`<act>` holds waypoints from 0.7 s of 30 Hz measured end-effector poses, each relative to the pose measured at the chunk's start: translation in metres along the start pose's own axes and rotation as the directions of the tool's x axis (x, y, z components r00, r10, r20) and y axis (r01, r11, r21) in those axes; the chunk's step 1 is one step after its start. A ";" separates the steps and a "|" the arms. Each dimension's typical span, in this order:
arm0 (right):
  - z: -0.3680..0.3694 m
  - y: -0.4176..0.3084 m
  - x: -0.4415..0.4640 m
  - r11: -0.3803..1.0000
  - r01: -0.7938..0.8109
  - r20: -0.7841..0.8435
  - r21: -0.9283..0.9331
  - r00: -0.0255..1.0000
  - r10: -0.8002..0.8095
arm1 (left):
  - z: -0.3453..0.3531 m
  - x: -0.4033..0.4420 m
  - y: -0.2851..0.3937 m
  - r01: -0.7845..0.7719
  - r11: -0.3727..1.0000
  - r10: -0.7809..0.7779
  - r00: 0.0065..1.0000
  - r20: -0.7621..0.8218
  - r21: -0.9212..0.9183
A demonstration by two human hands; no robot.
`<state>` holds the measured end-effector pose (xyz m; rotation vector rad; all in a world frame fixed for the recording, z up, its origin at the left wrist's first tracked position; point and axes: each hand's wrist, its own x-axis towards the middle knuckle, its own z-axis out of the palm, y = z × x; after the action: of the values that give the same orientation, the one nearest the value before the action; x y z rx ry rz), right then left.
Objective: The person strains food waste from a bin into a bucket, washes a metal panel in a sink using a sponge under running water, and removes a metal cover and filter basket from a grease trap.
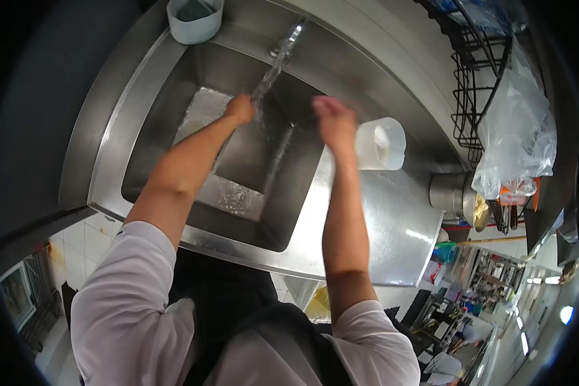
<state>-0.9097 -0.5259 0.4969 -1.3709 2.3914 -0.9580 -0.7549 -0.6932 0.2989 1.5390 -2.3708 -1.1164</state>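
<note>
My left hand (241, 109) is closed over the steel sink (157, 125), beside the stream of water (270, 78) running from the faucet (296, 32). What its fingers hold, if anything, is hidden. Below it, a flat grey metal surface (248, 154) shows in the basin; I cannot tell whether it is a separate piece. My right hand (336, 121) is raised near the sink's right edge, smeared by motion. Close beside that hand, a white plastic container (394, 143) lies with its opening facing right.
A white tub (196, 29) with a dark green item stands at the sink's back left corner. The steel counter (392, 225) extends right to a metal pot (447, 192). A black wire rack (466, 103) and a clear plastic bag (518, 128) hang at the right wall.
</note>
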 end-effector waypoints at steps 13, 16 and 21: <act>0.131 -0.028 0.089 0.632 -0.667 0.900 0.395 0.417 -0.123 | 0.007 0.013 -0.044 -0.244 0.915 0.244 0.969 -0.041 -0.322; 0.128 -0.029 0.082 0.727 -0.610 0.855 0.315 0.515 0.061 | 0.015 0.022 -0.053 -0.168 0.916 0.207 0.976 0.070 -0.364; 0.143 -0.034 0.085 0.578 -0.663 0.812 0.476 0.583 0.001 | -0.006 0.018 -0.046 -0.041 0.920 0.090 0.990 0.107 -0.389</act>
<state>-0.8625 -0.6701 0.4195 -0.6398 1.2659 -0.8492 -0.7262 -0.7212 0.2695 1.2778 -2.0808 -1.5884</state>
